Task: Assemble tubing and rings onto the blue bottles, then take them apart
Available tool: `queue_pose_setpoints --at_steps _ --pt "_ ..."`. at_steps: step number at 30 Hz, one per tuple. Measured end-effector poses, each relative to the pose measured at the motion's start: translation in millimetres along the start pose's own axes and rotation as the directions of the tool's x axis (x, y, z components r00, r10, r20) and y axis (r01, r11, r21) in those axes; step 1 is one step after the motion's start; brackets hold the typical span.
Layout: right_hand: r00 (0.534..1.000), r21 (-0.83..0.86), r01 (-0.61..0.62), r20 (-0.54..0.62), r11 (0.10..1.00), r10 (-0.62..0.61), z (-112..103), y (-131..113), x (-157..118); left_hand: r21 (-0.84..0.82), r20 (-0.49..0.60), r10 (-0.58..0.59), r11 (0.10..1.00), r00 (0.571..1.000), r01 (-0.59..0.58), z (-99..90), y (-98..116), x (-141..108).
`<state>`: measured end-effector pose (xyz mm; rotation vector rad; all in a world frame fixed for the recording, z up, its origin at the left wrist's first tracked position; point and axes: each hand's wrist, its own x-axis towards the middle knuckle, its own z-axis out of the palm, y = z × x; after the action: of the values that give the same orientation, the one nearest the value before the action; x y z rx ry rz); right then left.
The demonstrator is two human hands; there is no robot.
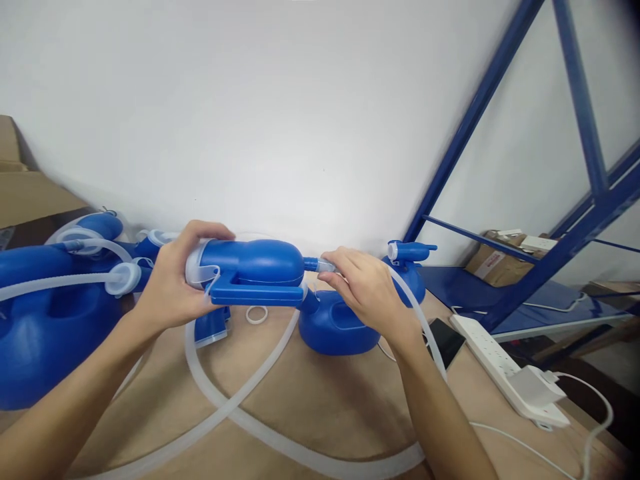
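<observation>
I hold a blue plastic container [253, 263] with a handle on its side, above the wooden table [325, 400]. My left hand [175, 283] grips its wide end, where a clear cap sits. My right hand [363, 283] pinches the end of a clear tube [325, 265] at the container's narrow blue spout. The translucent hose [240, 390] loops down over the table beneath. A small white ring [257, 315] lies on the table under the container.
Another blue container [340, 327] stands behind my right hand, several more [45, 313] at the left with hoses attached. A white power strip [493, 353] with a plugged adapter and a dark phone [445, 340] lie at the right. Blue metal shelving [590, 220] stands right; cardboard boxes [25, 193] far left.
</observation>
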<state>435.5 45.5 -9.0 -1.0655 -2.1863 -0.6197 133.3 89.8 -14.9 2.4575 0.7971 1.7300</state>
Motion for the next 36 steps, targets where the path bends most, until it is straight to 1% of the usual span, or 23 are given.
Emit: queue_pose_setpoints --at_steps 3,7,9,11,13,14,17,21,24,28,30,33,35,36 --pt "1.0 -0.018 0.01 -0.006 1.0 -0.01 1 -2 0 -0.004 0.025 -0.054 0.999 0.998 0.054 2.1 2 -2" --pt "0.999 -0.005 0.012 -0.051 1.0 -0.012 3 -6 0 -0.098 -0.026 -0.194 0.977 0.981 0.191 9.5 10 -4" --pt "0.998 -0.001 0.018 -0.067 1.0 -0.018 6 -5 0 -0.193 -0.022 -0.302 0.936 0.953 0.293 16.0 14 -6" --pt "0.997 -0.004 0.026 -0.069 1.0 -0.026 7 -3 -1 -0.298 0.035 -0.406 0.868 0.913 0.397 22.4 17 -9" --pt "0.998 0.006 0.041 -0.057 0.999 -0.04 8 -1 -1 -0.361 0.082 -0.463 0.812 0.883 0.459 26.5 20 -11" --pt "0.997 0.02 0.052 -0.052 0.998 -0.051 8 0 -2 -0.375 0.09 -0.478 0.797 0.874 0.475 27.3 21 -12" --pt "0.993 0.092 0.098 -0.071 0.991 -0.092 8 -1 -2 -0.413 0.102 -0.499 0.766 0.861 0.493 26.2 24 -11" --pt "0.988 0.186 0.131 -0.111 0.974 -0.112 10 -4 -1 -0.504 0.182 -0.493 0.696 0.851 0.511 22.4 24 -9" --pt "0.991 0.215 0.12 -0.087 0.969 -0.103 13 -3 -1 -0.491 0.182 -0.509 0.694 0.841 0.526 21.6 25 -8" --pt "0.996 0.191 0.082 -0.037 0.978 -0.077 16 1 -2 -0.487 0.229 -0.516 0.673 0.825 0.556 23.9 26 -7" --pt "0.998 0.166 0.057 0.006 0.984 -0.059 16 5 -1 -0.426 0.202 -0.506 0.725 0.838 0.541 25.4 26 -6" --pt "0.994 0.128 0.014 0.106 0.992 -0.027 11 10 0 -0.284 0.121 -0.458 0.834 0.881 0.472 26.3 25 -4" --pt "0.989 0.111 -0.041 0.145 0.993 0.025 6 13 -1 -0.221 0.082 -0.432 0.871 0.898 0.439 25.4 24 -2" --pt "0.989 0.115 -0.066 0.141 0.991 0.05 4 14 -1 -0.206 0.072 -0.425 0.879 0.902 0.43 24.5 23 -1"
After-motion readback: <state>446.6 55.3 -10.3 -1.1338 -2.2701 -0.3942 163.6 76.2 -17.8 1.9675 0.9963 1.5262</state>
